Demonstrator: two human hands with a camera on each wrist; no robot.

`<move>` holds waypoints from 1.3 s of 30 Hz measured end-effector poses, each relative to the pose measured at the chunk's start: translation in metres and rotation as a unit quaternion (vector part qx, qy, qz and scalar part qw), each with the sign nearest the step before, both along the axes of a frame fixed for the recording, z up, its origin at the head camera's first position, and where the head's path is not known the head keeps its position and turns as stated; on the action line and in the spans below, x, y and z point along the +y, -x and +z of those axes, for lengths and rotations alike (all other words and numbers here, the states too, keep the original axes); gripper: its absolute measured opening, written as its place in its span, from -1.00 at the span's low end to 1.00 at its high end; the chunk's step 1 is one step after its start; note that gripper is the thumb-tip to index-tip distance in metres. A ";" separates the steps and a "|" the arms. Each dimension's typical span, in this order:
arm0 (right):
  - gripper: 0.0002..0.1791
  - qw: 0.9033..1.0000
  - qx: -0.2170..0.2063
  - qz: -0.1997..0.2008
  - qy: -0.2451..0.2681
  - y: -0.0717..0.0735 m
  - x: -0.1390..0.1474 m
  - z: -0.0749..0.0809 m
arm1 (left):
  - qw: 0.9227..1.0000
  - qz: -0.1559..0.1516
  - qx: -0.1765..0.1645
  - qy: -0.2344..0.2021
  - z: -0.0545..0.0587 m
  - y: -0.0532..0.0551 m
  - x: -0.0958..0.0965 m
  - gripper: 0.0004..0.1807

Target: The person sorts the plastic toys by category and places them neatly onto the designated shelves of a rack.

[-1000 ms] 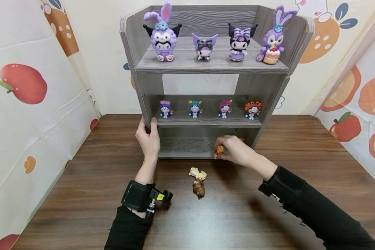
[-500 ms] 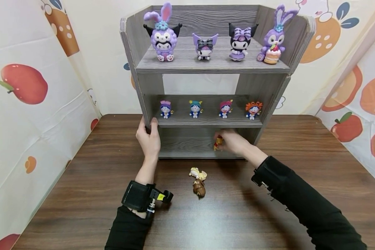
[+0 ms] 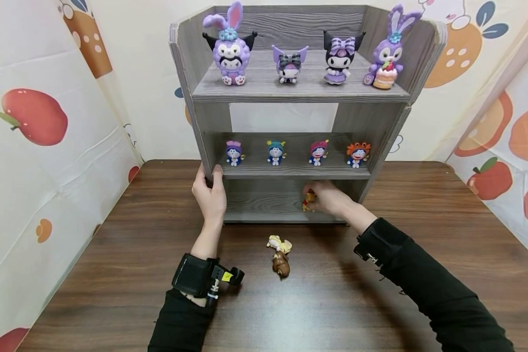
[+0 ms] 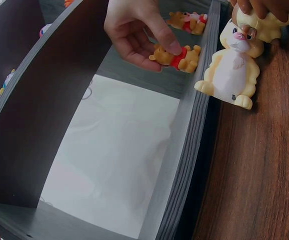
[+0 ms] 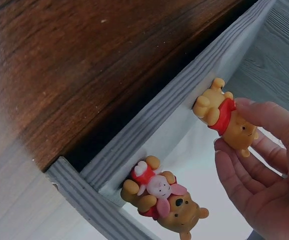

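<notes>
My right hand (image 3: pixel 330 198) pinches a Winnie the Pooh figurine (image 5: pixel 225 116) in a red shirt between thumb and fingers. It stands at the bottom board of the grey wooden display shelf (image 3: pixel 299 99); in the right wrist view its feet meet the board near the front edge. To its right on that board sits another Pooh figurine hugging a piglet (image 5: pixel 159 192), hidden behind my hand in the head view. My left hand (image 3: pixel 210 195) grips the shelf's left side panel, thumb in front. A pale yellow figurine (image 3: pixel 278 243) and a brown figurine (image 3: pixel 281 265) lie on the table.
Four-sided no further: several purple figurines (image 3: pixel 231 58) line the top board. Several small blue figurines (image 3: pixel 275 153) in coloured hats stand along the middle board. The brown wooden table (image 3: pixel 136 254) extends around the shelf, with fruit-print cloth (image 3: pixel 31 195) hanging behind and at both sides.
My right hand has carried the Pooh figurine from the bottom board's front edge back onto the board, then barely moved. The left hand has kept its grip on the side panel.
</notes>
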State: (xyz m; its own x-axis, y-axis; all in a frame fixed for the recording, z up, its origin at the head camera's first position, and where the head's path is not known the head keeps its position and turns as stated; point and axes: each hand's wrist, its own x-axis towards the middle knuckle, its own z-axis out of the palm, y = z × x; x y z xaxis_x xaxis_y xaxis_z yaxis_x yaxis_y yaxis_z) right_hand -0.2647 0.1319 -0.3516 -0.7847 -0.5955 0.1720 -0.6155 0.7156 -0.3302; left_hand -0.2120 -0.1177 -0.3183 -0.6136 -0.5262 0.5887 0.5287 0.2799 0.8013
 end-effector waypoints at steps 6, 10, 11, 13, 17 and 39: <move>-0.62 1.000 -0.008 -0.013 -0.013 -0.003 0.001 0.002 | 1.000 0.001 -0.003 0.002 0.001 0.000 0.000 -0.87; -0.61 0.999 0.022 -0.037 -0.019 -0.011 0.001 0.007 | 1.000 0.000 -0.005 0.000 0.002 0.000 0.001 -0.84; -0.62 0.998 0.036 -0.039 -0.017 -0.014 0.000 0.008 | 1.000 -0.001 -0.006 0.000 0.002 0.000 0.001 -0.83; -0.67 0.997 0.071 -0.032 -0.004 -0.019 -0.001 0.010 | 1.000 -0.002 -0.005 -0.002 0.002 0.000 0.001 -0.81; -0.77 0.992 0.123 0.009 0.038 -0.032 -0.002 0.010 | 1.000 -0.001 -0.002 -0.004 0.002 0.000 0.001 -0.80; -0.86 0.943 0.265 0.019 0.200 -0.078 0.024 0.022 | 1.000 0.002 -0.010 -0.009 0.000 0.000 -0.001 -0.83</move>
State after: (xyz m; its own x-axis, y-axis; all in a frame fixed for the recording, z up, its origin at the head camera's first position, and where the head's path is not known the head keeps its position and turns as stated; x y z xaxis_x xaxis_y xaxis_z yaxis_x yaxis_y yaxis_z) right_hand -0.1866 0.1555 -0.3299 -0.5052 -0.4251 0.7510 -0.7926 0.5729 -0.2088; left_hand -0.2115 -0.1184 -0.3183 -0.6231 -0.5393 0.5664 0.5107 0.2680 0.8169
